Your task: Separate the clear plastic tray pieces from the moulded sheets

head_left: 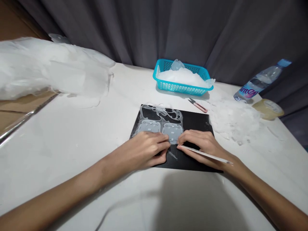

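Observation:
A black mat (194,123) lies on the white table (72,141), with a clear moulded plastic piece (160,123) on its far left part. My left hand (146,149) rests on the mat, fingers pinched on the near edge of the clear plastic piece. My right hand (204,144) is closed around a thin white blade-like tool (207,154), its tip pointing at the plastic's near edge beside my left fingertips.
A turquoise basket (180,85) filled with clear plastic pieces stands at the back. Small red-handled snips (197,104) lie beside it. A heap of plastic offcuts (233,120), a water bottle (261,81) and a tape roll (268,108) sit right. A bag of plastic (48,72) lies left.

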### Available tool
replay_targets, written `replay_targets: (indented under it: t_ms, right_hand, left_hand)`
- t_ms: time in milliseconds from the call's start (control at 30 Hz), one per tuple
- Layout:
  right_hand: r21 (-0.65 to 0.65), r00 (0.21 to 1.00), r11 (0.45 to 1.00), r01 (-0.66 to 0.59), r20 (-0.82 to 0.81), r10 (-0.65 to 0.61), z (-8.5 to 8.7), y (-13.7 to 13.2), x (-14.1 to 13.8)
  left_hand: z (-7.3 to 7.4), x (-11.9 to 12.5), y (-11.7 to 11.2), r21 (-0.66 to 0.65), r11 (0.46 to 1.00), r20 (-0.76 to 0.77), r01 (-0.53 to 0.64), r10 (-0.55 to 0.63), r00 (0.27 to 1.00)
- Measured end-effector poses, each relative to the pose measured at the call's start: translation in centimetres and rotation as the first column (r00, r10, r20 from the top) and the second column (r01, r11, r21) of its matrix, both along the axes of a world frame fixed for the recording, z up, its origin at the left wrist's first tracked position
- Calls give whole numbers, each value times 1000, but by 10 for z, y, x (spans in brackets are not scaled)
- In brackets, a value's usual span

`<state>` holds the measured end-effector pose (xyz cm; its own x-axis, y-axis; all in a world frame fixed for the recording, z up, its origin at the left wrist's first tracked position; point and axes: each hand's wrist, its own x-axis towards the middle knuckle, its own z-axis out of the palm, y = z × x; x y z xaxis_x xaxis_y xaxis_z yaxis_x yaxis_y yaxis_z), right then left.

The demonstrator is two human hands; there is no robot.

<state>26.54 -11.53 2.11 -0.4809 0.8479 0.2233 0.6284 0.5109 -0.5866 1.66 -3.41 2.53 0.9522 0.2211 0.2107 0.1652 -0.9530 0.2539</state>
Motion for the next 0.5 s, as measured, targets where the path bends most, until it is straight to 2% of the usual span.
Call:
replay_targets:
  t_ms: [133,333,400,500]
  right_hand:
    - [101,1000,995,3,-15,-1,-10,2,-4]
    - [264,991,964,37,116,-70,-18,2,-18]
    - [275,987,961,26,144,-68,-15,1,-19]
    - [216,987,976,10,152,-43,-10,-1,-14]
  left_hand:
    - [-1,-1,-1,-1,1000,7,-9,9,1000]
    - [-2,-2,-2,62,998,26,-13,12,1000]
    - [-3,-1,-3,70,997,32,-19,17,999]
    - [-4,1,-4,89,996,32,-25,22,999]
